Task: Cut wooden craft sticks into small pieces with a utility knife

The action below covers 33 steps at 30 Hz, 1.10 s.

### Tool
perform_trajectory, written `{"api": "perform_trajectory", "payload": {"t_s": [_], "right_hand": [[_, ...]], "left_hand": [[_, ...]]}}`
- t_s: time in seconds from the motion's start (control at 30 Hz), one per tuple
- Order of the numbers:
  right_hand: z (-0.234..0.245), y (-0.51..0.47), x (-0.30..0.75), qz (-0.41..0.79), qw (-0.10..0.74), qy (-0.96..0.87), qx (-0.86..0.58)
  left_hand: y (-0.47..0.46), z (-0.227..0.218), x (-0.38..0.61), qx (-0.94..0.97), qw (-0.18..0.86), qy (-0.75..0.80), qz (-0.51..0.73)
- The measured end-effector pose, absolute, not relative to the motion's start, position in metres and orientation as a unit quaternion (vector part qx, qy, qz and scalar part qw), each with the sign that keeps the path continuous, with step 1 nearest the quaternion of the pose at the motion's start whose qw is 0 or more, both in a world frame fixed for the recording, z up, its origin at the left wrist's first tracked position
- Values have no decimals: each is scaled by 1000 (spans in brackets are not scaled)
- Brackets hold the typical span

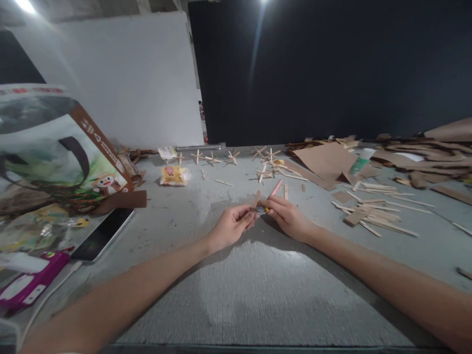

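Observation:
My left hand [232, 225] is closed in a pinch on a short wooden stick [255, 198] that points up and away from me. My right hand [286, 215] is closed too, its fingertips meeting the left hand's over a small yellowish thing [264, 209] that I cannot make out. Both hands hover low over the grey table [236, 295], near its middle. A pink striped stick [276, 187] lies just beyond my right hand.
Glued stick crosses [231, 157] are scattered along the far edge. Loose wooden sticks [376, 214], brown cardboard pieces [324, 162] and a green-and-white glue bottle [361, 160] lie to the right. A printed box [55, 147], a phone [103, 234] and a snack packet [174, 175] sit left.

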State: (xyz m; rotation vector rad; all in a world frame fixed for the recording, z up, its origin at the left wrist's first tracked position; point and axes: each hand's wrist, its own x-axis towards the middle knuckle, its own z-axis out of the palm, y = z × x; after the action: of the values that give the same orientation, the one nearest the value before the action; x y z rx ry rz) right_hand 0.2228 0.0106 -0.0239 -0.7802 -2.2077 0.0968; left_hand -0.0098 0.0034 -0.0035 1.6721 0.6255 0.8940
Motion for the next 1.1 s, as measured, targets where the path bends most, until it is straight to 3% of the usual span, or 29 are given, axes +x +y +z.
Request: {"api": "perform_trajectory", "payload": {"t_s": [1.1], "right_hand": [[-22,13,221,24,405,-865,-296]], "left_hand": [[4,-2,-9,681,572,231,395]]}}
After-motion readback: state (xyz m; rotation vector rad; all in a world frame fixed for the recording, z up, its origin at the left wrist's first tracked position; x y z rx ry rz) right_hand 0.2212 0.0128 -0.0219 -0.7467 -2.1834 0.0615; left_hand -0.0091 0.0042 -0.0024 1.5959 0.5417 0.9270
